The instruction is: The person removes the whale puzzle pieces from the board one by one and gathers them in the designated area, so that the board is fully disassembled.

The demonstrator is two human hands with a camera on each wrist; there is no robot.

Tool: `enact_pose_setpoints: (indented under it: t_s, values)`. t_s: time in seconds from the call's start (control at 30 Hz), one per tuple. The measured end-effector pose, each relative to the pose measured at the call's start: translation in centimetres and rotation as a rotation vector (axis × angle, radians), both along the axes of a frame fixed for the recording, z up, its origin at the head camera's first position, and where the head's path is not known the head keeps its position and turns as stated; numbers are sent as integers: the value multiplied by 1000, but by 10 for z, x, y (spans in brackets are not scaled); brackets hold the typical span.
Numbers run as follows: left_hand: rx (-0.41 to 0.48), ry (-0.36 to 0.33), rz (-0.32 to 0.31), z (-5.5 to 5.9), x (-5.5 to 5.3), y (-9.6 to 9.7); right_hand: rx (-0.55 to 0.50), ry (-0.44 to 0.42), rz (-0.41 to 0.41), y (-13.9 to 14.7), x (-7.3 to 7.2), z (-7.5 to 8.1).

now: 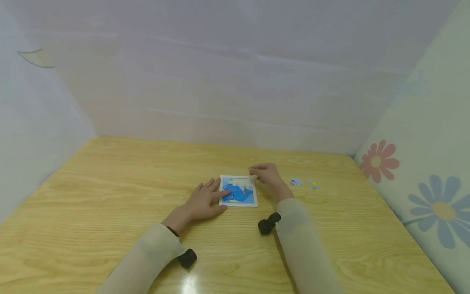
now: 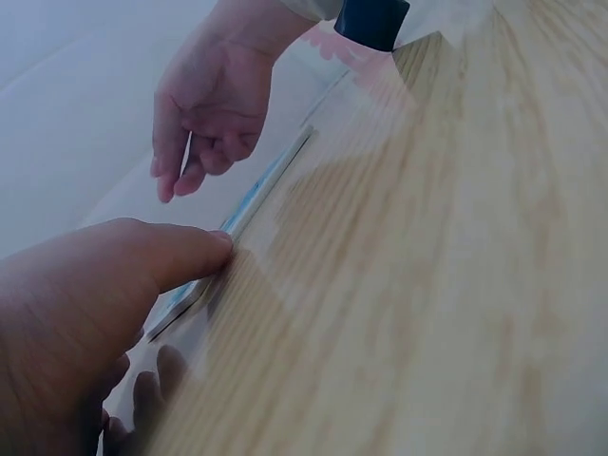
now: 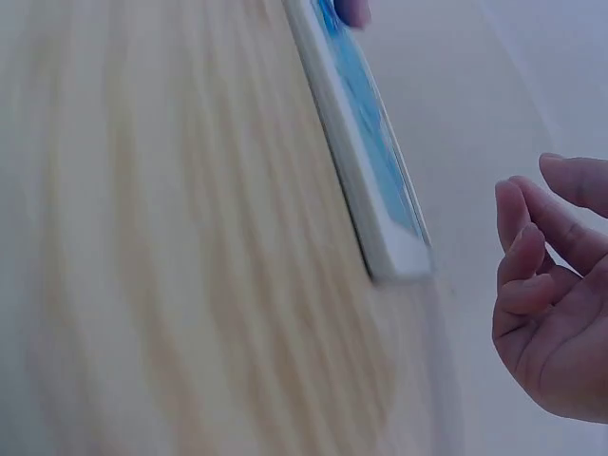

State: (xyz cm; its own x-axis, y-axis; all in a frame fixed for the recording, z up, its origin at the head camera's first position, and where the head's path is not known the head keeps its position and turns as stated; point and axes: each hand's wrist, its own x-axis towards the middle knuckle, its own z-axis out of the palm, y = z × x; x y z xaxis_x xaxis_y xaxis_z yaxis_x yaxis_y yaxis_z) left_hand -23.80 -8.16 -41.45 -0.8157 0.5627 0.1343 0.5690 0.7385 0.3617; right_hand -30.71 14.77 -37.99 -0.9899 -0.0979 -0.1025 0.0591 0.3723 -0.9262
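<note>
A whale jigsaw puzzle [image 1: 249, 198] in a white frame lies flat on the table. Its upper right part shows pale bare board, while the rest carries a blue whale picture. My left hand [image 1: 203, 202] spreads over the puzzle's left side, the index finger across the whale and the thumb at the near edge of the frame. In the left wrist view the thumb [image 2: 195, 252] touches that edge. Over the frame's far right corner hovers my right hand [image 1: 268, 174], its fingers loosely bent. The right wrist view shows nothing between those fingers [image 3: 560, 223].
Two loose puzzle pieces lie to the right of my right hand: one with a pink shape [image 1: 295, 181], the other with a yellow figure [image 1: 313, 183]. Pale walls enclose the wooden table [image 1: 128, 175] at the back and sides, the right one printed with flowers [image 1: 443, 210].
</note>
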Motion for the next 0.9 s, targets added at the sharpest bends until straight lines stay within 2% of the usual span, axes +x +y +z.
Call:
enact_pose_setpoints:
  t_s: [0.23, 0.43, 0.57, 0.8, 0.9]
  values:
    - [12, 8, -19, -1, 0, -1, -57, -48, 36, -18, 0, -11]
    - [7, 0, -26, -2, 0, -1, -131, -85, 1, -31, 0, -19]
    - [9, 0, -24, -2, 0, 0, -81, -60, 4, -35, 0, -20]
    - [-3, -7, -27, -2, 0, 1, 83, -48, 10, -38, 5, -21]
    - [0, -8, -27, -2, 0, 2, 115, -44, 13, -40, 7, -21]
